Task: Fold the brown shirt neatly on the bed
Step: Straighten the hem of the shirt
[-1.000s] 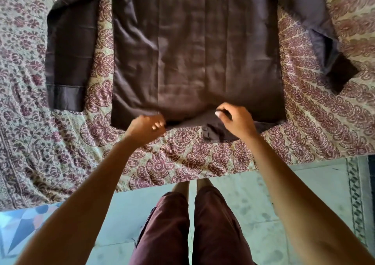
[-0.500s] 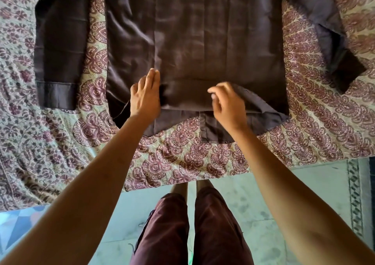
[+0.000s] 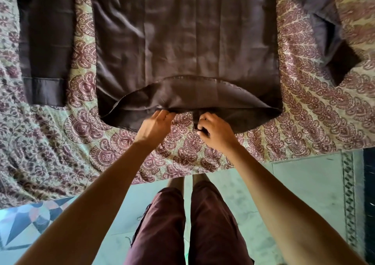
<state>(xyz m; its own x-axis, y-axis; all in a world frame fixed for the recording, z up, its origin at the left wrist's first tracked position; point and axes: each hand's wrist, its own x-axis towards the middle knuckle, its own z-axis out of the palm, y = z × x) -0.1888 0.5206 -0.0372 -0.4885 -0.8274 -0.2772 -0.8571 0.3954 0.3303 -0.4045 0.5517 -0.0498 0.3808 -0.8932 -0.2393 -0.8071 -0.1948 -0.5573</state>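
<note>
1. Your brown shirt point(image 3: 182, 41) lies spread flat on the bed point(image 3: 304, 126), its bottom end toward the near edge where you stand and its top running out of view at the far side.
2. The bottom hem is turned up over the body of the shirt, making a curved flap that runs almost the full width of the cloth.
3. Your left hand point(image 3: 154, 125) reaches to the near edge of that flap. Its fingertips point(image 3: 165, 113) touch the fold, but you cannot tell from here whether they pinch the cloth or only rest on it.
4. Your right hand point(image 3: 217, 131) is just beside the left, a little apart from it. Its fingers are curled and pinch a dark bit of the shirt at the lower edge, near the middle.
5. The sleeve on your left point(image 3: 46, 47) lies straight beside the body, cuff toward the near edge, with a strip of patterned bedspread between them.
6. The sleeve on your right point(image 3: 328, 37) angles outward toward the right edge of the bed, its cuff bent over.
7. Below the near edge you see the pale tiled floor point(image 3: 304, 187) and your legs in maroon trousers point(image 3: 211, 224).
</note>
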